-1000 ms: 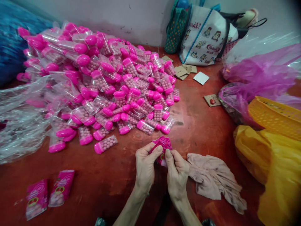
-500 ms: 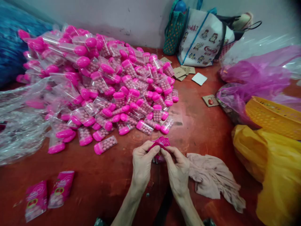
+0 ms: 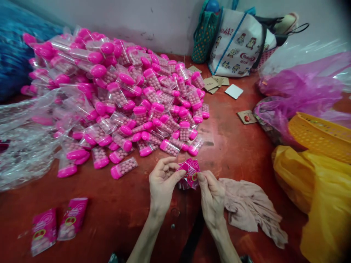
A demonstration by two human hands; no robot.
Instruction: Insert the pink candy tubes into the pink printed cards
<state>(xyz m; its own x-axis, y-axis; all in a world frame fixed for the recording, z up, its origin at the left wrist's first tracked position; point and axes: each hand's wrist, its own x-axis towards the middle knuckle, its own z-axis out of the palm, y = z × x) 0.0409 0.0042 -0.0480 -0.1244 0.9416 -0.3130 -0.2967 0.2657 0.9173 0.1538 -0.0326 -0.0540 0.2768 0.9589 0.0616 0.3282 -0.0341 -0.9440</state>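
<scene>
Magenta printed glossy film wrapper (image 3: 189, 174), crumpled, is located between the person's two hands, above the reddish-brown floor (image 3: 115, 204) and just short of the pile. Right hand (image 3: 213, 193): grip narrow, thumb and bent fingers pinching the wrapper at its right edge. Left hand (image 3: 162, 188): thumb laid at the wrapper's left edge, the other fingers loosely curled and apart from the thumb; whether this grip bears on the film cannot be told. Just beside the right hand lies a crumpled beige cloth (image 3: 251, 204). Beyond the left hand, one flat clear plastic container with a bright pink cap (image 3: 124, 168) lies on its side, filled with pale pink balls. Behind it rises a large heap of like containers (image 3: 131, 98), tumbled at all angles, its left flank partly covered by crumpled clear plastic sheeting (image 3: 24, 146). Well apart, at the near left, two magenta printed packs (image 3: 44, 232) lie side by side, pale balls visible at their lower ends. Right side: a yellow plastic bag (image 3: 326, 204), a yellow perforated plastic basket (image 3: 320, 135) and a translucent purple plastic bag (image 3: 304, 86). By the wall stands a white tote bag with cartoon figures (image 3: 237, 44), brown cardboard pieces (image 3: 211, 84) before it.
</scene>
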